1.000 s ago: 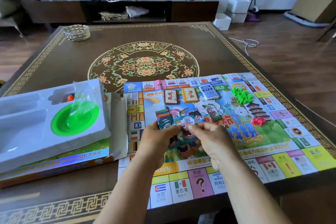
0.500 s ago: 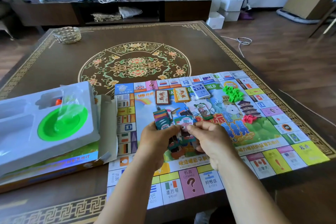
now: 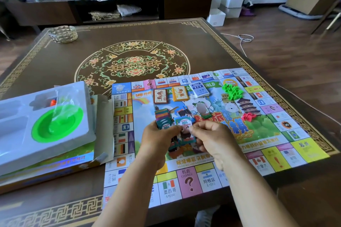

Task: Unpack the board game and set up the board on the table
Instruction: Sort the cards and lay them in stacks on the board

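Observation:
The colourful paper game board [image 3: 302, 150] lies unfolded on the near right of the table. My left hand [image 3: 156, 138] grips a stack of play-money notes [image 3: 163, 118] above the board's middle. My right hand [image 3: 210, 138] pinches one teal 100 note [image 3: 184, 122] at the top of that stack. Three card decks lie along the board's far side: brown [image 3: 160, 96], yellow [image 3: 180, 93] and blue [image 3: 199, 89]. Green houses [image 3: 231, 90] and red pieces [image 3: 248, 116] sit in small piles on the right. Another small deck [image 3: 203, 110] lies mid-board.
The open game box [image 3: 55, 169] sits at the near left, holding a white plastic insert [image 3: 77, 134] with a green dish [image 3: 57, 123] and a clear bag. A woven bowl [image 3: 62, 33] stands at the table's far left. A cable lies on the floor [image 3: 244, 38] to the right.
Both hands stay over the board's middle with the money stack; the fingers shift slightly on the top note. My view has drifted a little, so the scene sits further left.

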The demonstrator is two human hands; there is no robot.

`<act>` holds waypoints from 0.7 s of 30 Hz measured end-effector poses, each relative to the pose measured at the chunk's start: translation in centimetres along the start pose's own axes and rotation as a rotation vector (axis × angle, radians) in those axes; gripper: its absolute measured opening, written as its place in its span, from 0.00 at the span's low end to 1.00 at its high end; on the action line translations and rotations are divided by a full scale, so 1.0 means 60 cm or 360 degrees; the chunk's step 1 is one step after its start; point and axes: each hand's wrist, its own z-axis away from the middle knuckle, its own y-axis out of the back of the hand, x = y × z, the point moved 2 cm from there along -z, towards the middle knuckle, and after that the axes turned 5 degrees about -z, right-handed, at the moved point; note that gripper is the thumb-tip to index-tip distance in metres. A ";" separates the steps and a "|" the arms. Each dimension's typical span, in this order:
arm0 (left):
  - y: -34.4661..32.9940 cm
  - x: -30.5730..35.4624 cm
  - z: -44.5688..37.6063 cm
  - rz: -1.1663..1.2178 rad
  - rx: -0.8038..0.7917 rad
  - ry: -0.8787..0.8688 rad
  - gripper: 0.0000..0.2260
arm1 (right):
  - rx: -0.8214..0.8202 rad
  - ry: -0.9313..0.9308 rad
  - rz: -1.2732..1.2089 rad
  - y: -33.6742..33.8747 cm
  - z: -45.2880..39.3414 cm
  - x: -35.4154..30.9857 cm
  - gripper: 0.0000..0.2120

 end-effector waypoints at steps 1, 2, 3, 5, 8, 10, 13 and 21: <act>0.001 0.001 0.000 -0.0009 0.0002 -0.0004 0.04 | 0.0000 0.0028 0.0042 -0.002 0.000 0.000 0.05; 0.003 0.003 0.001 -0.0017 0.0011 -0.0011 0.05 | 0.0004 0.0047 0.0074 -0.003 0.000 -0.001 0.05; 0.006 0.006 0.000 -0.0014 0.0023 -0.0021 0.05 | 0.0018 0.0058 0.0083 -0.002 0.000 -0.003 0.06; 0.018 0.012 -0.004 0.0018 0.0075 -0.0034 0.05 | 0.0092 0.0064 0.0019 0.010 -0.004 -0.009 0.09; 0.044 0.018 -0.011 0.0081 0.0179 -0.0034 0.06 | 0.0228 0.0076 -0.0048 0.041 -0.011 -0.013 0.11; 0.055 0.017 -0.013 0.0095 0.0201 -0.0012 0.09 | 0.0264 0.0089 0.0046 0.053 -0.014 -0.010 0.09; 0.063 0.016 -0.011 0.0108 0.0205 -0.0005 0.10 | 0.0292 0.0095 0.0129 0.056 -0.016 -0.006 0.09; 0.055 0.008 -0.006 0.0077 0.0111 0.0051 0.05 | 0.0476 0.0164 0.0140 0.077 -0.030 -0.004 0.05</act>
